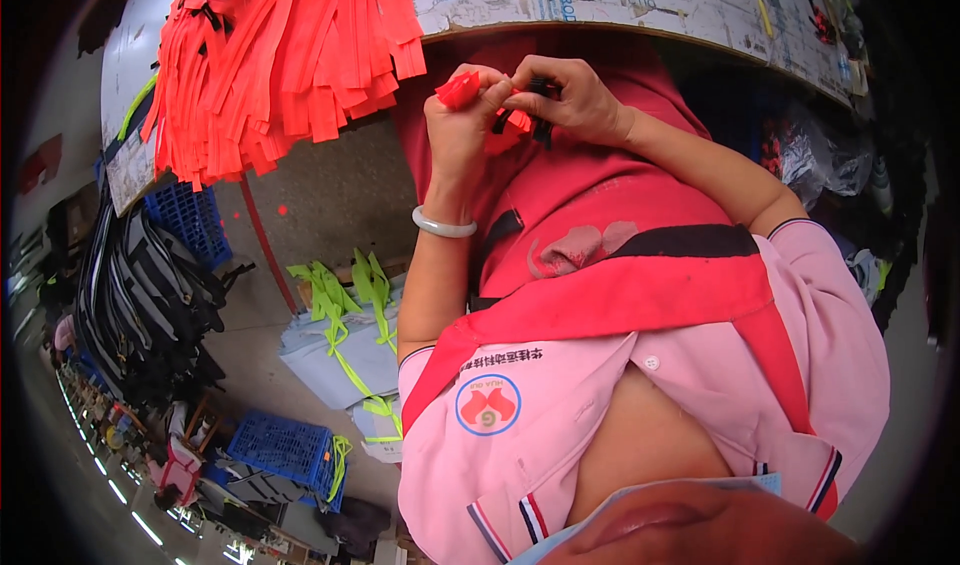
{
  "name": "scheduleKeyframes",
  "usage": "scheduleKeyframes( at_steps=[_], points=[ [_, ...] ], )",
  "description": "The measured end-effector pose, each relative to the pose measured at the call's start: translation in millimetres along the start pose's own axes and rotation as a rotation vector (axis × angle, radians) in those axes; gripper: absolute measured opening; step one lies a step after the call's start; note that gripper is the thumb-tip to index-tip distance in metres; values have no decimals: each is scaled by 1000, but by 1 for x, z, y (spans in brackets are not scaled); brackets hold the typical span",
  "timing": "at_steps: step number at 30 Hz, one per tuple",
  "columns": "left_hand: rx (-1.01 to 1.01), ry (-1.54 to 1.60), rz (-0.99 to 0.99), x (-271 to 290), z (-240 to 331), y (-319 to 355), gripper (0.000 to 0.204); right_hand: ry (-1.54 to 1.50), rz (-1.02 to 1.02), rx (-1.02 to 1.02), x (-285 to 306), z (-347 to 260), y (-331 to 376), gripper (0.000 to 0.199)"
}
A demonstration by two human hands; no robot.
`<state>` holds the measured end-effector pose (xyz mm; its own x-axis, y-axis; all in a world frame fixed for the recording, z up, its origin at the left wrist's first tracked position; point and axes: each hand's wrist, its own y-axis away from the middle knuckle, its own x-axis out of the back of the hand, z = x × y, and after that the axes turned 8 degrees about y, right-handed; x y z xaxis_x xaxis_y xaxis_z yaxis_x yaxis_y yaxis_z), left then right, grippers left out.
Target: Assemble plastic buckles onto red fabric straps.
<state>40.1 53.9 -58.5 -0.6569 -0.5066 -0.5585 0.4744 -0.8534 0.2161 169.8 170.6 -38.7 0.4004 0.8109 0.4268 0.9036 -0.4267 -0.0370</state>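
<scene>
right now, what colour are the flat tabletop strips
The flat tabletop strips are orange-red, clearest in the head view.

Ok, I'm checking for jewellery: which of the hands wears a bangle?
The left hand, holding orange-red fabric: a pale, round bangle circles its wrist, while the right hand has none.

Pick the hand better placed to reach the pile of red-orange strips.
Left, I'd judge: the left hand is nearer the pile of red-orange strips, while the right hand sits farther to the right. One catch: the left hand grips red fabric.
</scene>
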Motion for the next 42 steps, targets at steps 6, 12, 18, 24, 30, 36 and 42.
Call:
scheduleKeyframes(
  at_steps=[6, 12, 18, 24, 30, 36, 42],
  points=[
    [-118, 44, 1, -11, 18, 6, 5, 116, -40, 68, -12, 4, -1, 18],
    [-83, 520, 148, 51, 27, 4, 19, -114, -62, 79, 29, -70, -78, 21],
    [-84, 706, 230, 78, 16, 20, 19, -78, 143, -12, 49, -104, -223, 22],
    [-19, 624, 187, 68, 11, 33, 17, -217, -67, -219, 4, -60, -170, 23],
    [96, 353, 93, 31, 22, 26, 9, 193, -312, 213, -11, -56, -86, 21],
    [185, 156, 2, 31, 16, 9, 7, 176, -210, 286, -6, -35, -67, 17],
    [203, 400, -91, 17, 24, 8, 20, -207, -259, -115, 11, -29, -60, 10]
  ],
)
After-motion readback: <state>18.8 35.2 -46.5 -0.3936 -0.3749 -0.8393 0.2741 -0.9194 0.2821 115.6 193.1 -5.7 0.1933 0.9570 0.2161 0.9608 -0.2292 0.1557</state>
